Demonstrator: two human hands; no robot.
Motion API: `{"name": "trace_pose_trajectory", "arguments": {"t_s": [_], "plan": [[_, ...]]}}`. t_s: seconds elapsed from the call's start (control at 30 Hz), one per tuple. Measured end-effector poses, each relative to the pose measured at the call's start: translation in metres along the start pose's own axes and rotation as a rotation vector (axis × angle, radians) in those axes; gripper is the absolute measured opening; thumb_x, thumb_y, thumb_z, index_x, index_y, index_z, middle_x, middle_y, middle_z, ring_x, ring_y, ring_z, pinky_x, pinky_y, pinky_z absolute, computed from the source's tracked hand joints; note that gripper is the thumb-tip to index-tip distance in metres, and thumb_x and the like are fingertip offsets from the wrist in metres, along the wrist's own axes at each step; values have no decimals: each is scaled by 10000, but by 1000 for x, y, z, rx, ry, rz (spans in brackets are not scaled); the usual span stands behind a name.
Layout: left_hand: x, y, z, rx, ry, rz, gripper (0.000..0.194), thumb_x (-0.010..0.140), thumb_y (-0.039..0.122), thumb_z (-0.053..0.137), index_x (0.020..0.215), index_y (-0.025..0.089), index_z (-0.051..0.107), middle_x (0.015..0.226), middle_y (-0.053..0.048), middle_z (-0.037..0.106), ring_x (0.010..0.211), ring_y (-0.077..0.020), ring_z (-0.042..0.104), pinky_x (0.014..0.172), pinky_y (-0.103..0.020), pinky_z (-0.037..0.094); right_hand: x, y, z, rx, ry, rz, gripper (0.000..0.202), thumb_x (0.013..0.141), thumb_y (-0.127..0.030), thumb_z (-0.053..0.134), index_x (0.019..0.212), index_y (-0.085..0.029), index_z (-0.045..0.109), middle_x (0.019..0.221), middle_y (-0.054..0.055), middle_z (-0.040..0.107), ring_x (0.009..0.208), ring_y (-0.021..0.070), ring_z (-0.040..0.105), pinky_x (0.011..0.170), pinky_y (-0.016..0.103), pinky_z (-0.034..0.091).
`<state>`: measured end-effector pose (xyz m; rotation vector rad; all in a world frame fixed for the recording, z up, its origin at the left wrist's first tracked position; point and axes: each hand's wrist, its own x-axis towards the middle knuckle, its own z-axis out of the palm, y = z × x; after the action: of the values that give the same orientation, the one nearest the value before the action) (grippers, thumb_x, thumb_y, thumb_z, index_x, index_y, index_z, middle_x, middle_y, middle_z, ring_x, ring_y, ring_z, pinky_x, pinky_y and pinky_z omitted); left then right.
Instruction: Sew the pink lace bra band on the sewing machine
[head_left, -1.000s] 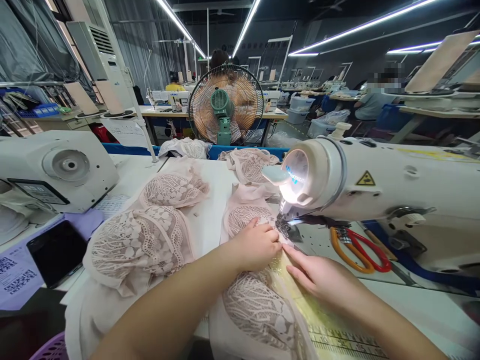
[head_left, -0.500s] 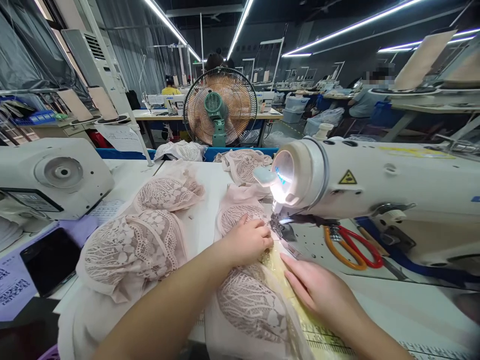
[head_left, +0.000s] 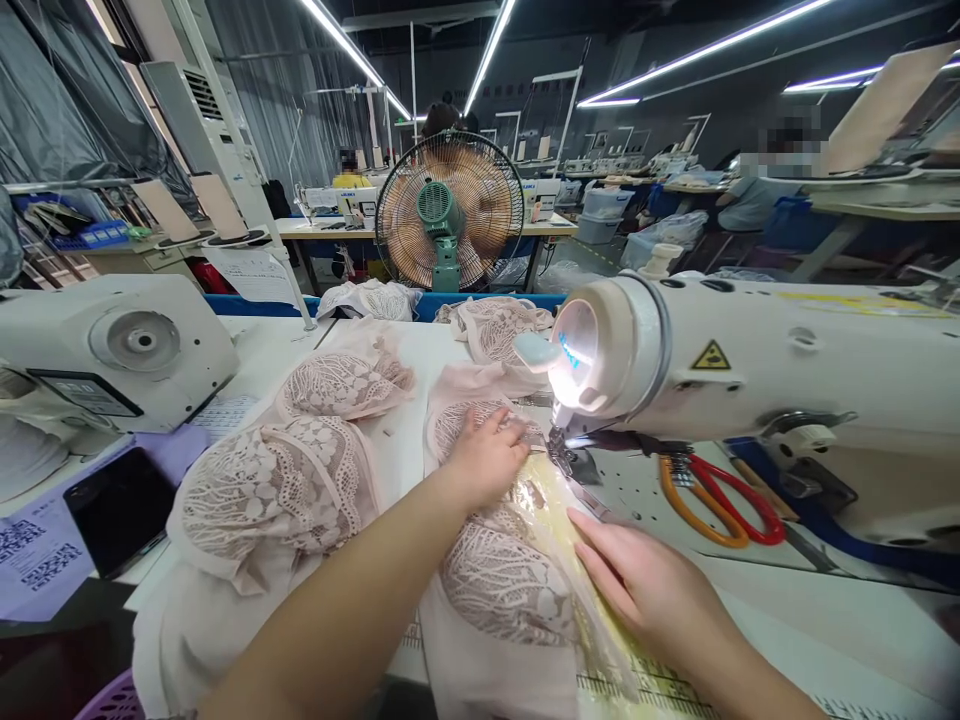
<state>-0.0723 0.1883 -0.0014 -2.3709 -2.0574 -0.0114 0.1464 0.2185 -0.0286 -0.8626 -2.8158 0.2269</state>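
Note:
A pale pink lace bra lies under the head of the white sewing machine, its edge running to the lit presser foot. My left hand rests on the bra's upper lace cup, fingers spread, just left of the foot. To the right, my right hand lies along the bra's edge with its fingers stretched forward. Beneath the fabric a yellow strip with ruler marks shows, partly covered by clear film. Orange-and-red-handled scissors lie right of the foot.
More lace bras are piled on the left of the table. A black phone lies on purple paper near another machine. Behind the table stands a large fan. Co-workers sit farther back.
My left hand has slid slightly back and left, its fingers now more spread over the lace. More of the yellow strip and clear film shows beside it. The camera view has turned slightly left.

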Motion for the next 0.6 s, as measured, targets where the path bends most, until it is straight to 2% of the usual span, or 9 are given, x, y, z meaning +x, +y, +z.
{"name": "trace_pose_trajectory", "arguments": {"t_s": [0.07, 0.13, 0.23, 0.27, 0.33, 0.4, 0.43, 0.5, 0.6], "plan": [[-1, -2, 2, 6, 17, -41, 457, 825, 83, 444, 1263, 189, 521, 1477, -90, 346, 1382, -322, 203, 1053, -671, 166, 0, -1, -2, 21, -12, 9, 538, 913, -349, 230, 1165, -103, 636, 848, 93, 729, 762, 245, 670, 625, 370, 537], [-3, -1, -1, 0, 91, -37, 439, 812, 91, 479, 1233, 196, 551, 1475, -110, 340, 1378, -329, 213, 1057, -651, 180, 0, -2, -3, 42, -27, 22, 544, 915, -353, 225, 1180, -96, 625, 849, 93, 725, 767, 249, 664, 625, 375, 530], [-10, 6, -14, -127, 273, 22, 293, 817, 105, 487, 1049, 167, 654, 1298, -123, 533, 1254, -279, 411, 1040, -500, 328, -1, -4, -5, 61, -36, 41, 534, 919, -355, 226, 1185, -112, 622, 830, 90, 715, 747, 250, 652, 611, 378, 517], [-13, 9, -19, -224, 286, 74, 244, 826, 121, 488, 981, 158, 672, 1185, -114, 600, 1159, -243, 494, 996, -419, 391, -1, -3, -6, 68, -33, 42, 526, 920, -351, 228, 1176, -122, 626, 824, 89, 711, 741, 251, 649, 608, 378, 512], [-17, 14, -27, -450, 145, 253, 193, 834, 170, 520, 942, 157, 679, 999, -75, 654, 960, -175, 584, 866, -286, 465, -1, -2, -6, 101, -26, 40, 507, 922, -340, 231, 1152, -147, 639, 815, 90, 707, 731, 249, 646, 604, 376, 506], [-20, 18, -29, -579, -82, 413, 195, 801, 221, 593, 969, 167, 675, 899, -40, 655, 840, -147, 598, 770, -238, 475, -1, 1, -6, 181, -10, 51, 482, 921, -343, 253, 1120, -165, 654, 858, 99, 712, 769, 251, 650, 645, 378, 514], [-20, 19, -28, -605, -164, 440, 195, 779, 229, 620, 955, 168, 677, 847, -26, 650, 796, -142, 593, 739, -231, 469, -1, 2, -6, 246, 3, 64, 465, 918, -351, 275, 1106, -172, 661, 911, 106, 714, 819, 254, 652, 694, 382, 519], [-19, 18, -22, -674, -184, 365, 123, 767, 204, 610, 861, 158, 675, 737, -2, 621, 720, -132, 570, 691, -225, 452, -3, 3, -7, 416, 45, 142, 442, 910, -386, 316, 1092, -187, 665, 996, 110, 708, 901, 256, 645, 772, 379, 521], [-16, 12, -14, -893, 3, 101, 113, 802, 192, 520, 759, 149, 615, 698, 18, 578, 685, -111, 544, 651, -204, 432, -10, -4, -10, 710, 165, 404, 493, 909, -481, 331, 1218, -188, 580, 978, 100, 701, 852, 226, 645, 752, 336, 533]]}}
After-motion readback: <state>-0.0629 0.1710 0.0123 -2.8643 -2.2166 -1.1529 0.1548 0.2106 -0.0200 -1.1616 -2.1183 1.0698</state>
